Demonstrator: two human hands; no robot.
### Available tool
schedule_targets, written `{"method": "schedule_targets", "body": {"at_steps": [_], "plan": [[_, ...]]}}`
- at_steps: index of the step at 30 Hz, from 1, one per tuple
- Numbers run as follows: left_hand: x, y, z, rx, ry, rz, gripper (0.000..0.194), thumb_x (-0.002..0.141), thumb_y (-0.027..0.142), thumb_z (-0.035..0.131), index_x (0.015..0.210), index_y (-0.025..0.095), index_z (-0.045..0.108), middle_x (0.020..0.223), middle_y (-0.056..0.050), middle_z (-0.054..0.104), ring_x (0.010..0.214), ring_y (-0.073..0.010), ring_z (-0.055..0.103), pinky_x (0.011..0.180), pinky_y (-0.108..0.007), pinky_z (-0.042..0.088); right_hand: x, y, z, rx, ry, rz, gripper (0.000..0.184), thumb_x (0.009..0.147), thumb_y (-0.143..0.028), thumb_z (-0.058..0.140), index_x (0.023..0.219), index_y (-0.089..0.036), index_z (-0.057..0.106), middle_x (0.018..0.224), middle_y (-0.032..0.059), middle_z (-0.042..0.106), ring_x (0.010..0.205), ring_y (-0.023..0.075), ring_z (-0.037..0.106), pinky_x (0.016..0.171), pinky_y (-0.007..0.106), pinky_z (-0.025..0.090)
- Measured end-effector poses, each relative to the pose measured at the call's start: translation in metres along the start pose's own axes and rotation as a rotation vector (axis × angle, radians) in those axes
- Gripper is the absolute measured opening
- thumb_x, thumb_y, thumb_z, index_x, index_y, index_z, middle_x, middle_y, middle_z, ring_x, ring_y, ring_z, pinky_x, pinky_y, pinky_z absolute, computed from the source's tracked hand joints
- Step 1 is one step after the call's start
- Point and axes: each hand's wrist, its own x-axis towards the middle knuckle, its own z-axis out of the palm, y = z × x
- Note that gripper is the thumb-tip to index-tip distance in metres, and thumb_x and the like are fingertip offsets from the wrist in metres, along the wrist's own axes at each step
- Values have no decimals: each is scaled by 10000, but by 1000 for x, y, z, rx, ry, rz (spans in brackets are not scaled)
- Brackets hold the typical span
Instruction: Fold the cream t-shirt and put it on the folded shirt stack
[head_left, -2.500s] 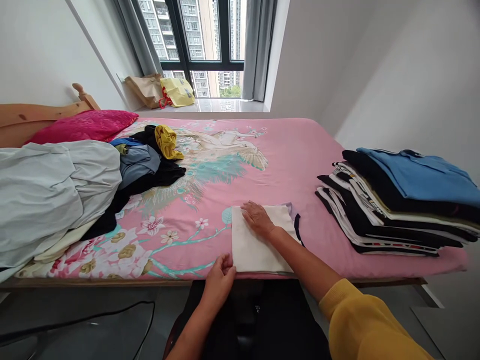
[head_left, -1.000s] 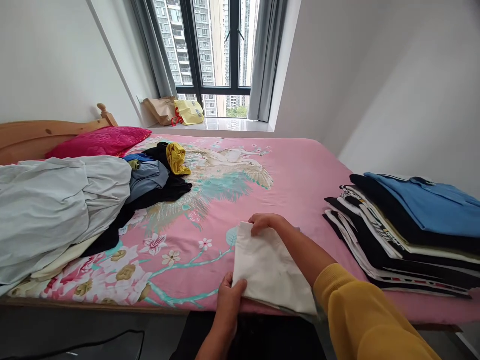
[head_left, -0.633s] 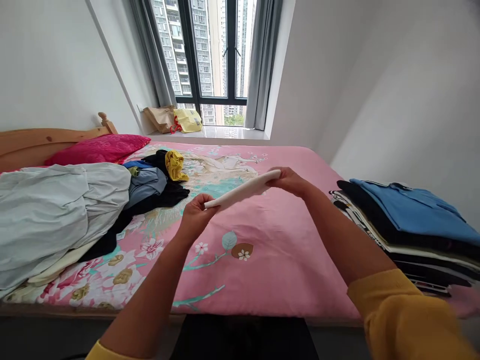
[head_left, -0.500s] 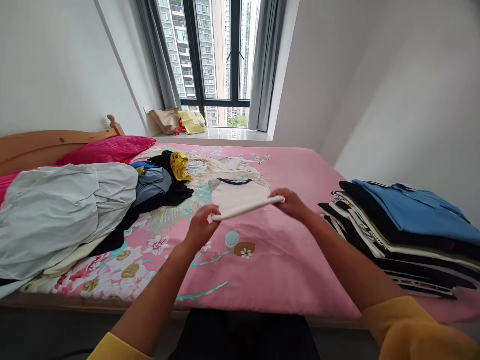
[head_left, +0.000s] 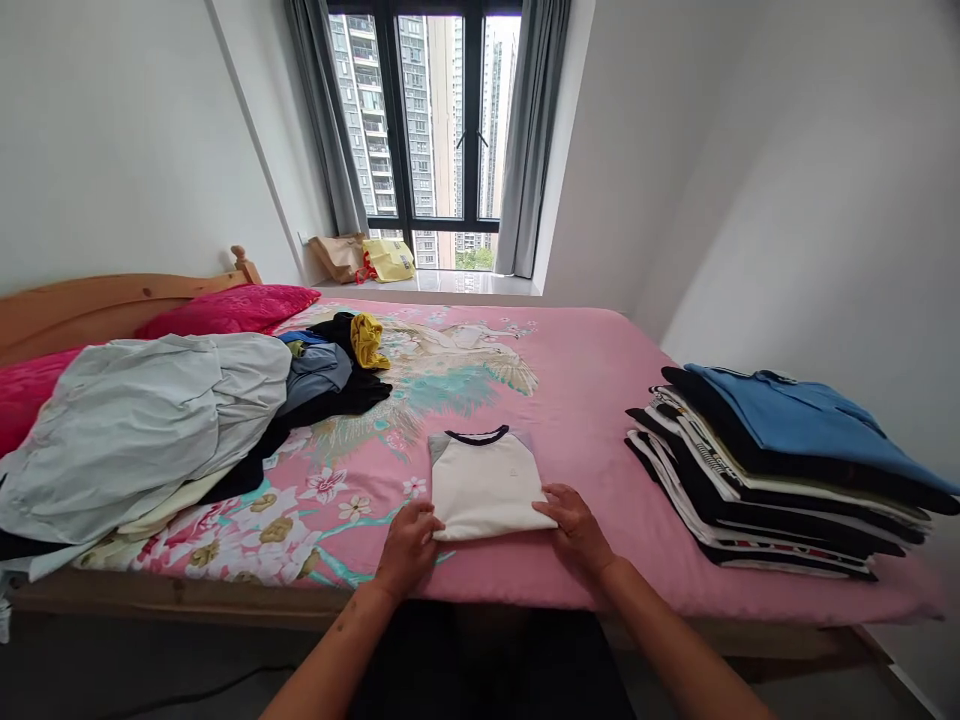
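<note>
A folded cream T-shirt (head_left: 484, 483) with a dark collar and grey sleeves lies flat on the pink floral bedspread (head_left: 570, 380), near the bed's front edge. My left hand (head_left: 407, 547) grips its near left corner, fingers curled on the cloth. My right hand (head_left: 576, 525) holds the near right corner in the same way. Both forearms reach in from the bottom of the view.
A stack of folded clothes (head_left: 780, 450) topped by a blue shirt sits at the right. A loose heap of garments (head_left: 150, 420) with dark items and a yellow piece (head_left: 369, 340) lies at the left, by a magenta pillow (head_left: 232, 308). Bags (head_left: 367, 258) stand on the window sill.
The cream shirt was lifted off the bed, turned over in the air, and laid down again collar side up. Both hands came down with it to its near corners.
</note>
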Motion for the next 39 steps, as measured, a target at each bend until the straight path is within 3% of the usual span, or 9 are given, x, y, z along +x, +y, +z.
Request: {"method": "schedule_targets", "body": {"at_steps": [4,8,13,17,22,27,32,35,39], "plan": [[-49,15,-18,16,-107,94,311,699,68,488,871,259,662,1136,-50,574,1127,-214,506,965,-373,435,-44,-15,-20,-10,-94,-78,476,707,-73,459,1066,-307,668,1255,41,555,1234,230,433,1039,460,375],[-69,12,-29,-21,-109,78,296,767,144,498,983,271,655,1203,-52,567,1175,-221,495,994,-378,437,-61,-29,-35,60,-62,32,367,792,-137,433,1013,-311,669,1176,50,598,1190,227,482,1010,459,415],[-19,12,-9,-45,-24,4,338,839,151,392,1059,212,642,1200,-75,597,1167,-194,517,1024,-375,420,-7,-65,-24,125,67,85,350,863,-175,353,1075,-242,623,1163,65,599,1166,202,498,1045,436,384],[31,30,22,112,-154,-70,447,827,145,380,1242,195,541,1389,-84,450,1325,-222,343,1106,-467,266,46,-92,14,58,-26,88,377,896,-228,337,1193,-168,561,1296,91,525,1270,205,399,1102,439,272],[44,21,41,260,-258,-364,658,829,515,430,1389,177,362,1502,-116,231,1393,-316,139,1101,-578,68,59,-58,44,-137,-270,361,515,903,-371,376,1376,-167,383,1473,106,292,1378,271,191,1098,570,68],[23,12,38,304,-168,-458,728,860,558,319,1440,127,231,1509,-154,191,1402,-276,120,1114,-530,45,32,-16,43,-180,-177,535,632,914,-476,282,1436,-120,260,1490,120,243,1384,254,174,1115,525,69],[-14,26,31,280,-215,-312,781,778,591,489,1436,242,254,1535,-126,80,1402,-320,88,1077,-608,67,2,-28,40,-190,-118,480,670,875,-542,353,1449,-227,217,1501,95,218,1381,281,167,1079,586,126],[-49,24,24,270,-182,-219,679,812,482,499,1413,219,321,1508,-121,215,1392,-280,172,1111,-548,84,-30,-32,37,-230,-112,374,702,829,-546,450,1424,-216,280,1469,104,295,1358,286,230,1087,556,161],[-92,21,13,103,-16,-281,545,829,406,484,1317,165,460,1387,-123,442,1316,-259,347,1107,-473,222,-80,-28,29,-206,68,406,700,821,-509,483,1366,-88,353,1365,176,428,1289,285,351,1080,474,257]]}}
